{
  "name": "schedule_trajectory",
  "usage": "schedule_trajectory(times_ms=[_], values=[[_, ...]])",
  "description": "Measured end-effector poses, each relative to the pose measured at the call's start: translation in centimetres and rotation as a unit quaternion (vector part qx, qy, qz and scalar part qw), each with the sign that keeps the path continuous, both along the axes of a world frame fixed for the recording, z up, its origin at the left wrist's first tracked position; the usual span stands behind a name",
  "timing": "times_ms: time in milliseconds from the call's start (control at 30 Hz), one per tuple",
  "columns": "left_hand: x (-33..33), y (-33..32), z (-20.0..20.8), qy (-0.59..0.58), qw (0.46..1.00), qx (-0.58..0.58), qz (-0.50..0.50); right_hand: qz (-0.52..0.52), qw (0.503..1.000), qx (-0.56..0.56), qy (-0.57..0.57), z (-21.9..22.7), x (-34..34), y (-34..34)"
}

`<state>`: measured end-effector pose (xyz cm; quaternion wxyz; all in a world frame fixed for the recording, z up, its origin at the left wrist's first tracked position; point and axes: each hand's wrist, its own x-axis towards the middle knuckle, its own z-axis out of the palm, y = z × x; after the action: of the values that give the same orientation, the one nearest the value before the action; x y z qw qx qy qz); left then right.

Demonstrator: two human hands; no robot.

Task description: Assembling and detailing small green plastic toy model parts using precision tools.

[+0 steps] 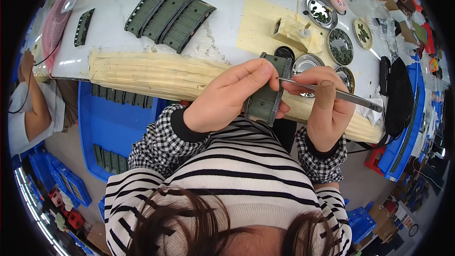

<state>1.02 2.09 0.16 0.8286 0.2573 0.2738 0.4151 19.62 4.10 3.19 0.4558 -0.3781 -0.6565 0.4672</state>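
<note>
In front of my chest my left hand grips a dark green toy tank hull with ridged track-like strips along its long sides. Metal tweezers are held in my right hand, their tips meeting the hull's upper part beside my left thumb and fingertip. Whether the tips pinch a tiny part is too small to tell. Three like hulls lie side by side on the white table, and a narrower green piece lies farther left.
Pale tape covers the table's front edge. At right stand a taped box, a metal dish of small green parts and a yellowish dish. Below left, a blue crate holds more green pieces. A co-worker's arm shows far left.
</note>
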Motion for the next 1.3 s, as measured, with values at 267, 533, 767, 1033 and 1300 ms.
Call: schedule_trajectory(times_ms=[267,533,767,1033,1300], values=[[0.3,-0.1,-0.6,-0.017,1.000,-0.009,0.007,0.016,1.000,-0.019,0.003,-0.6,-0.1,0.0],[0.3,-0.1,-0.5,-0.032,0.999,-0.022,0.003,0.028,1.000,0.002,0.009,-0.6,-0.1,0.0],[0.2,-0.1,0.2,-0.033,0.998,0.001,0.045,-0.036,0.997,0.014,0.064,-1.3,0.4,0.4],[-1.7,-0.6,0.2,0.006,0.985,0.031,0.169,-0.103,0.981,0.085,-0.138,-3.4,1.4,3.0],[-1.9,-0.7,-0.2,-0.037,0.984,-0.046,0.171,-0.080,0.951,0.182,-0.237,-3.6,1.2,3.3]])
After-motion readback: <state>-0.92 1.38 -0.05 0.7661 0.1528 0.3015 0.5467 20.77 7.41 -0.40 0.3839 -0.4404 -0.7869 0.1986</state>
